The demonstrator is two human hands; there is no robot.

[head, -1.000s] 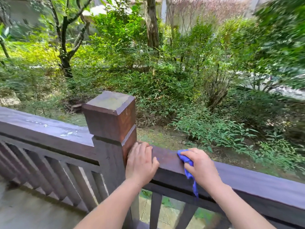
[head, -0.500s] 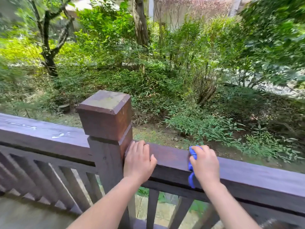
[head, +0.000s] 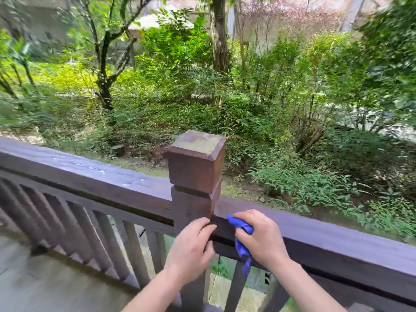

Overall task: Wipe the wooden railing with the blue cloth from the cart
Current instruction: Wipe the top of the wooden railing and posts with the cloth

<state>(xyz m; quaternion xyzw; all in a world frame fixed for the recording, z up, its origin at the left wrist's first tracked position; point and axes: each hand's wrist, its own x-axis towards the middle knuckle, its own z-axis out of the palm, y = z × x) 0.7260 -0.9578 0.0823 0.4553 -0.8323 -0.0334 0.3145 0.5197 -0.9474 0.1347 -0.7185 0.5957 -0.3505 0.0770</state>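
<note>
Nearest: right hand [head: 263,238] grips bunched blue cloth [head: 240,224], pressed on top of wooden railing [head: 326,235] just beside post [head: 195,167]; cloth tail hangs down near face. Left hand [head: 191,246] has fingers hooked round post corner, bracing. I judge cloth fetched and wiping under way, not finished. Farther left span [head: 90,174] shows pale streaks, which I read as unwiped. Cart not in view.

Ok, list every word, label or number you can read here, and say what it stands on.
None to read. The railing, the post, the blue cloth, the left hand and the right hand bear no words, labels or numbers.
The pale streaks on the railing's left part are shapeless marks, not letters.
</note>
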